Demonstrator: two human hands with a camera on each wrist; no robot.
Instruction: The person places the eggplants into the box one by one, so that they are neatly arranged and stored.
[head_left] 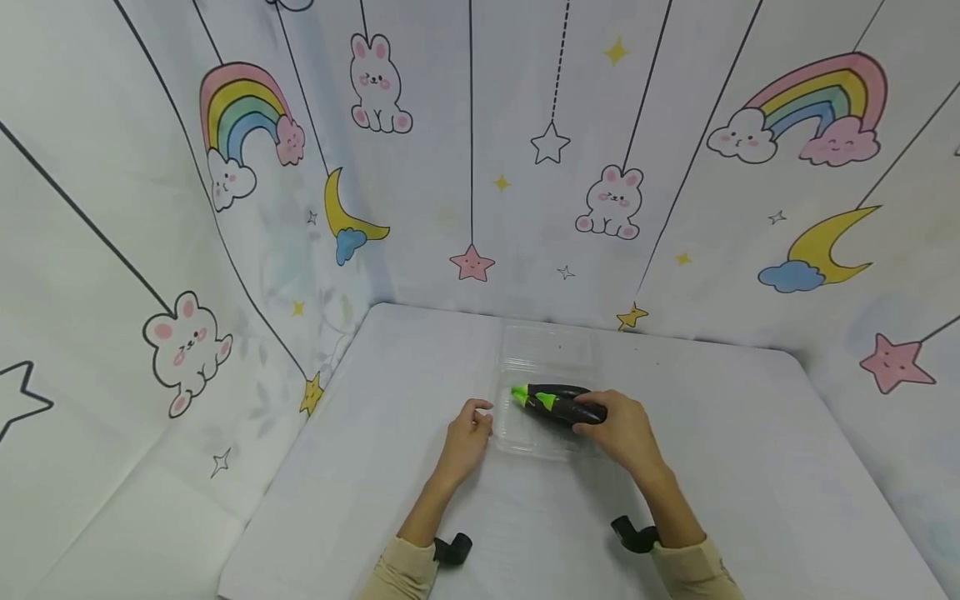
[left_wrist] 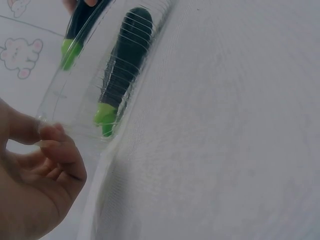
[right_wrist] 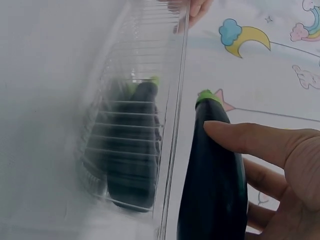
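A clear plastic container [head_left: 525,450] lies with its hinged lid [head_left: 551,340] folded back. My left hand [head_left: 467,442] pinches the left rim of the container between thumb and fingers, as the left wrist view shows. Over the container, my right hand [head_left: 626,429] grips a toy-like dark eggplant [head_left: 581,410] with a bright green stem end, thumb on one side and fingers on the other. In the right wrist view this eggplant [right_wrist: 212,170] stands outside the clear wall. Inside the container lies another dark eggplant [left_wrist: 127,55], seen through the ribbed side.
The container rests on a white-covered table [head_left: 360,433]. Behind and to the left, white cloth walls [head_left: 435,183] printed with rabbits, stars, moons and rainbows rise at the table's edges. A black strap mount [head_left: 636,535] sits on the right wrist, another [head_left: 453,550] on the left.
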